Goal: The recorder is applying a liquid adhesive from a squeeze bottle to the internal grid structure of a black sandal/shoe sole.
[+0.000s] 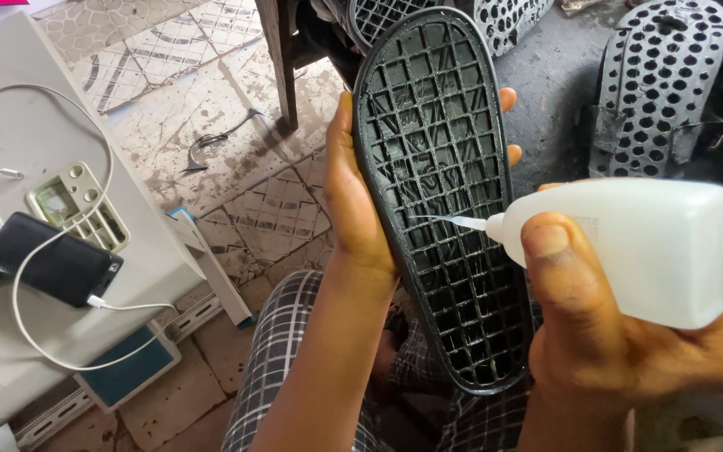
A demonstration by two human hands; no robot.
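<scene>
1. The left hand (353, 201) is gripping a black grid-patterned rubber shoe sole (441, 192), its fingers wrapping behind it.
2. The right hand (621, 326) is clasping a white plastic squeeze bottle (638, 247), its nozzle touching the grid.
3. A patterned tiled floor (253, 209) is lying beyond the left-hand fingers.

We note a floor (211, 125) of worn, stained patterned tiles in daylight; a dark wooden furniture leg (282, 59) standing on it; at left a grey bench (35, 134) bearing a black phone (52, 259) with a white cable (60, 356) plugged in.
</scene>
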